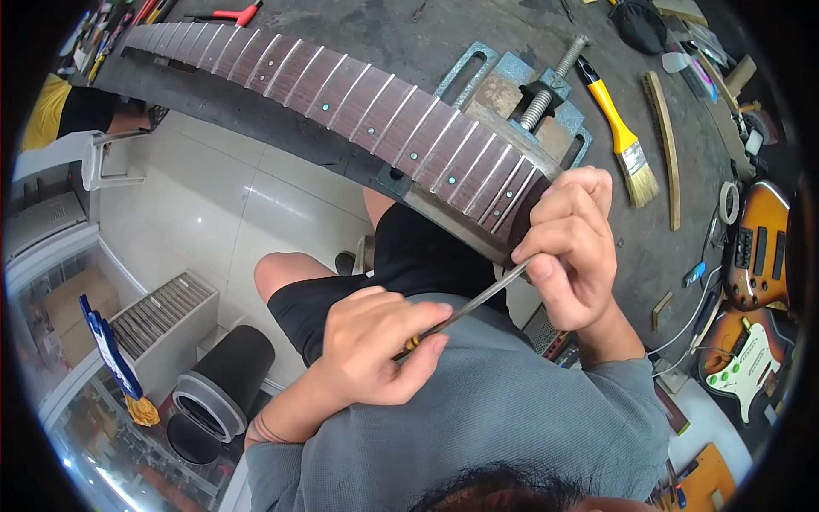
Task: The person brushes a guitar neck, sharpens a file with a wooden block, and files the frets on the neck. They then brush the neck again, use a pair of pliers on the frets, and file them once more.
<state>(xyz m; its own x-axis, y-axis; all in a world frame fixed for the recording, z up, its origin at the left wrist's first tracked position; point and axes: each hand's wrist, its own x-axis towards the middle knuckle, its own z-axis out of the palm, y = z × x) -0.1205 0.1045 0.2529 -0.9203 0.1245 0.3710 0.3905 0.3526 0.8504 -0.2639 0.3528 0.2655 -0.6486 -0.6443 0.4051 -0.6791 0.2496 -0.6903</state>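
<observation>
A thin metal file (485, 296) slants between my two hands, rising to the right. My left hand (380, 341) pinches its lower end, where a yellowish bit shows beside the fingers. The thumb and index finger of my right hand (573, 247) close on the upper end, right at the wide end of a guitar neck (401, 128). This neck has a dark fretboard with silver frets and small greenish dot inlays. It lies across the bench, beside a blue-grey vise (512, 98) with a threaded screw.
On the dark workbench (341, 21) lie a yellow-handled brush (614, 119), a wooden strip (664, 149) and a red-handled tool (243, 13). Sunburst guitar bodies (759, 247) stand at the right. A black bin (226, 375) is on the floor at the left. Another person's yellow top (49, 111) shows far left.
</observation>
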